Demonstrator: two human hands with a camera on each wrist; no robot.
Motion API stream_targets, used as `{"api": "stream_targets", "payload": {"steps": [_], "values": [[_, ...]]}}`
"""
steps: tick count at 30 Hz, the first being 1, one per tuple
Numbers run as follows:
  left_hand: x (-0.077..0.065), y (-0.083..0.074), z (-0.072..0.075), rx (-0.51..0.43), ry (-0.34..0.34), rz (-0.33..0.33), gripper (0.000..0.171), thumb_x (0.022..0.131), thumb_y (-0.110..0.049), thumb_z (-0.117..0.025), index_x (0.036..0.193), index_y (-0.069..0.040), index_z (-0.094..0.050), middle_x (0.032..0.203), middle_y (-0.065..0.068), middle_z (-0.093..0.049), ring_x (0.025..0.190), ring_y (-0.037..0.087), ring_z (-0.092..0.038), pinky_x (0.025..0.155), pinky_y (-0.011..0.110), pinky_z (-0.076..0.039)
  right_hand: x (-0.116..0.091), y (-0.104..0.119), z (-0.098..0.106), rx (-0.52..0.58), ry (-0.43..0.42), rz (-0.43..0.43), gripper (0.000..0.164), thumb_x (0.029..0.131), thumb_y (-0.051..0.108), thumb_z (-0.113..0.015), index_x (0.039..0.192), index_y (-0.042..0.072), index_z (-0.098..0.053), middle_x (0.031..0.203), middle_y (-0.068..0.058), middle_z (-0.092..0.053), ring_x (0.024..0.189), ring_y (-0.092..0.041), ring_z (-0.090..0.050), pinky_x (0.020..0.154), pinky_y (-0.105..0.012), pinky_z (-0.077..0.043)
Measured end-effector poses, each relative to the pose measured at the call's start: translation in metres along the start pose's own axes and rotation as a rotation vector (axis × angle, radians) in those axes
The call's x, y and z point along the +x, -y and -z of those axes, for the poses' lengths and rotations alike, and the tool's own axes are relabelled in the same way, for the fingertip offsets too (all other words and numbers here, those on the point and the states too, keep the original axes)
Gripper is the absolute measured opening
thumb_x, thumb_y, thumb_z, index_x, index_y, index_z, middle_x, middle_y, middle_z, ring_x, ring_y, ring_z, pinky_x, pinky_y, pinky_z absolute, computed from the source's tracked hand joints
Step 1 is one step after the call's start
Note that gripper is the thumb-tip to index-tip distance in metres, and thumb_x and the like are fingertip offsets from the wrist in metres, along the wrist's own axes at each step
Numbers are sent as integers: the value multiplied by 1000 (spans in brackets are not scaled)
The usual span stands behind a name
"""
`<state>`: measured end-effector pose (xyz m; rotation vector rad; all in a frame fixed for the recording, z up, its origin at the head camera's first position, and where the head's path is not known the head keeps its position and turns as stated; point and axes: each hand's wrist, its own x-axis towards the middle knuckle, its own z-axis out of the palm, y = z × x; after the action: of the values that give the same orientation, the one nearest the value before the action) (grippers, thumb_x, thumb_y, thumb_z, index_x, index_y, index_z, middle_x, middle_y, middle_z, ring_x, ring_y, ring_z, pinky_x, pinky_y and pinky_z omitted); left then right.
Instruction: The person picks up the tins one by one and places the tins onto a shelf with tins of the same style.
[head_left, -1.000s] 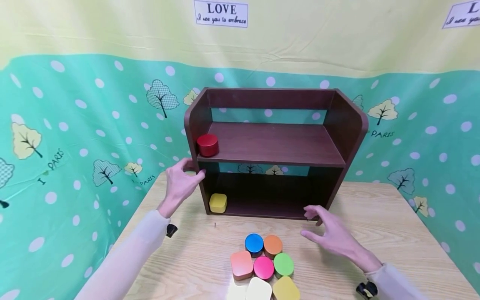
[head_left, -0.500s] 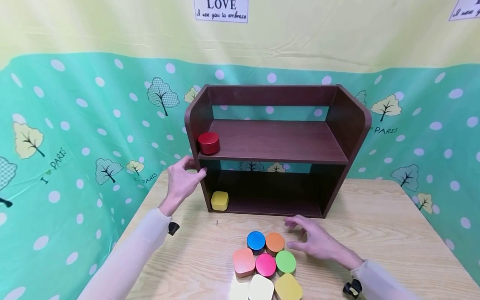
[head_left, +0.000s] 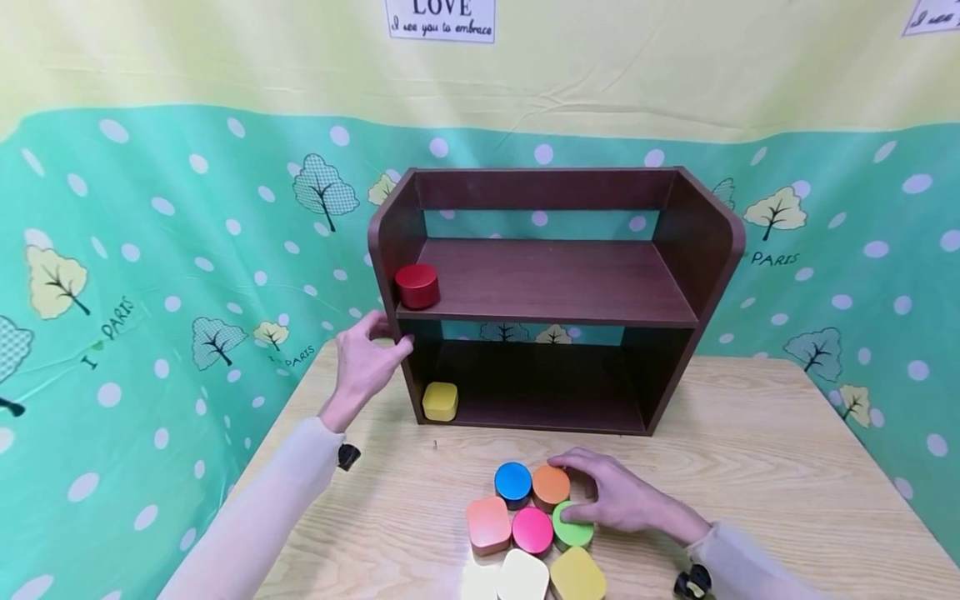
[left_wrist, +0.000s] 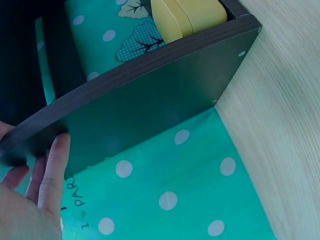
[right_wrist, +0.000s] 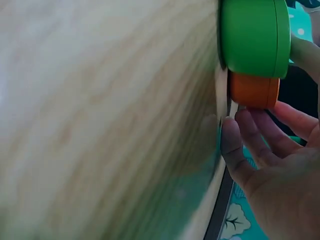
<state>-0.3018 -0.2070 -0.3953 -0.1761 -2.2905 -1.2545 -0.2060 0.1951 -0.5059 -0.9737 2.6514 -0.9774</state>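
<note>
My left hand (head_left: 365, 358) grips the left side panel of a dark brown two-tier shelf (head_left: 555, 321), thumb at the front edge and fingers along the outside. My right hand (head_left: 626, 493) hovers by a cluster of lidded tins on the table. Its fingertips are at the far side of the round orange tin (head_left: 551, 485), while the thumb lies over the round green tin (head_left: 573, 532). In the right wrist view the fingers reach beside the orange tin (right_wrist: 254, 91); a firm hold is not visible. A round red tin (head_left: 417, 287) stands on the upper tier, a square yellow tin (head_left: 440, 402) on the lower.
Beside the orange and green tins stand a round blue tin (head_left: 513, 483), a square salmon tin (head_left: 489, 525), a round pink tin (head_left: 532, 531), a square white tin (head_left: 523, 577) and another square yellow tin (head_left: 577, 575). A patterned cloth (head_left: 187, 283) hangs behind the wooden table (head_left: 750, 417).
My right hand has moved left and nearer, from the shelf's lower right corner to the orange and green tins. My left hand has kept its grip on the shelf.
</note>
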Motion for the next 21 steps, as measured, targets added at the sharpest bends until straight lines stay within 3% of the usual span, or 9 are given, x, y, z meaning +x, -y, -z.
{"api": "stream_targets", "payload": {"steps": [5,14,21], "values": [[1,0,0,0,-9,-14,22,90,-14,-81,108,-3,-74,107,23,-82,106,41,-76,101,59,-56,4,7,-5,-25,-25,-61,64,95,41,-83,148,10,-65,143,-6,-71,129,-32,-68,112,-51,-55],[0,0,-1,-6,-16,-16,21,90,-13,-81,107,-3,-74,106,23,-82,105,41,-76,100,58,-56,14,15,-13,-66,-57,-99,61,91,41,-86,141,10,-69,136,-6,-73,116,-23,-68,102,-42,-57],[-1,-1,-2,0,-16,-10,22,91,-13,-80,108,-3,-73,107,22,-82,105,39,-76,95,50,-55,17,20,-15,-61,-84,-163,61,88,40,-88,138,9,-70,137,-9,-74,121,-29,-69,105,-50,-56]]}}
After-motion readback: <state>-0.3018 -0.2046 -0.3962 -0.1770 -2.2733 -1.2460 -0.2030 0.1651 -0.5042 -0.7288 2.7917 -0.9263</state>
